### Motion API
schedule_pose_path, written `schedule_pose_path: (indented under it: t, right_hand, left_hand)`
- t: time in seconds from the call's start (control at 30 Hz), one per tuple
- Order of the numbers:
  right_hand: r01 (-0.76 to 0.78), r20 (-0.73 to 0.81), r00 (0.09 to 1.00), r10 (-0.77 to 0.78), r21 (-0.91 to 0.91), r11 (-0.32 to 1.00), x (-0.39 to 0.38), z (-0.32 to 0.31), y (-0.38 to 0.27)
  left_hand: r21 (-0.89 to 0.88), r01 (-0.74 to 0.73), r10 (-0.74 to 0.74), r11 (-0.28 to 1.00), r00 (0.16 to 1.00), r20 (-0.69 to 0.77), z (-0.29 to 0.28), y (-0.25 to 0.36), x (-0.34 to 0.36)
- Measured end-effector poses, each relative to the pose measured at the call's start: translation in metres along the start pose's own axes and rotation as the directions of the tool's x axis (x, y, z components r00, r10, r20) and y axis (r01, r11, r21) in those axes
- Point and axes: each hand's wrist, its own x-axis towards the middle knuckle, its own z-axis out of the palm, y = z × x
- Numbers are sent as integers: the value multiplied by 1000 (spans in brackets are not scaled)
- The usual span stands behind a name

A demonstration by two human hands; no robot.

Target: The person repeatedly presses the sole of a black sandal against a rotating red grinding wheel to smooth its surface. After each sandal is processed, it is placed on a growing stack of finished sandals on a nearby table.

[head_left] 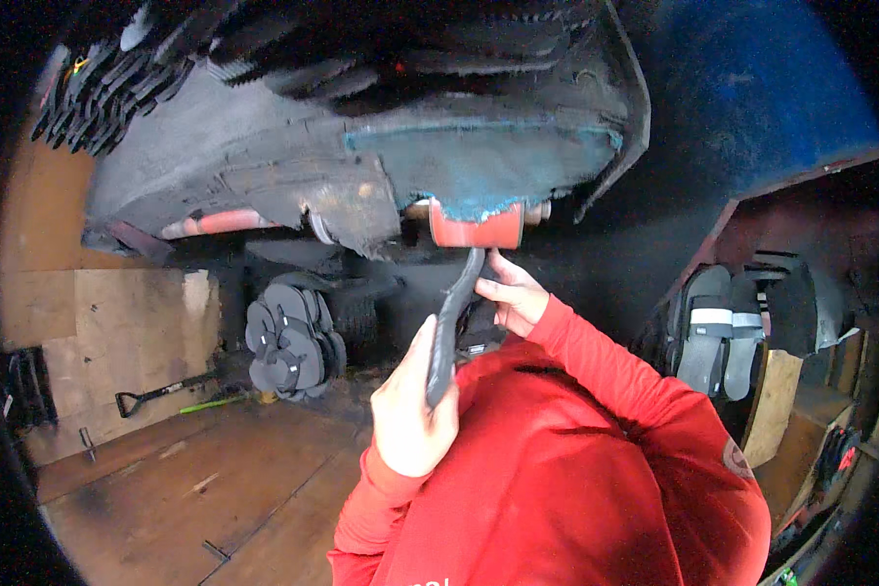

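A dark grey slide sandal (448, 327) stands edge-on between my two hands, its sole's side toward me. My left hand (415, 410) is closed around the lower end. Near the upper end, the fingers of my right hand (518, 295) pinch the sandal, beside its dark strap (481, 330) with a small white label. The sandal's upper tip meets or nearly meets the lower edge of an orange-red sanding wheel (477, 232); actual contact cannot be made out. A ragged teal cloth flap (488, 166) hangs over the wheel's top.
A dusty grey machine hood (254, 127) carries several dark sandals on top. A second reddish wheel (220, 223) shows at left. Stacked grey sandals (291, 342) lie at left, and more sandals (705, 332) stand at right. A long-handled tool (156, 394) rests by a wooden board (132, 322).
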Motion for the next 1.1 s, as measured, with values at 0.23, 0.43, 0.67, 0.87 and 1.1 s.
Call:
schedule_pose_path:
  t: [0.23,0.43,0.67,0.87,1.1]
  right_hand:
    - [77,-53,992,-112,-449,890,-26,7,33]
    - [169,-27,961,-275,-728,665,-21,-3,52]
    - [68,45,997,-56,-321,945,-8,-5,52]
    - [-229,-163,969,184,-332,915,1,-4,12]
    - [49,-43,995,-85,-536,843,-7,-15,18]
  left_hand:
    - [-5,376,-376,927,927,18,-10,-55,-121]
    - [-290,288,-272,913,958,93,53,-103,-47]
    - [115,354,-360,928,932,44,99,-109,56]
    - [371,429,-506,824,852,139,111,-113,82]
    - [-30,405,-404,914,914,45,129,-120,58]
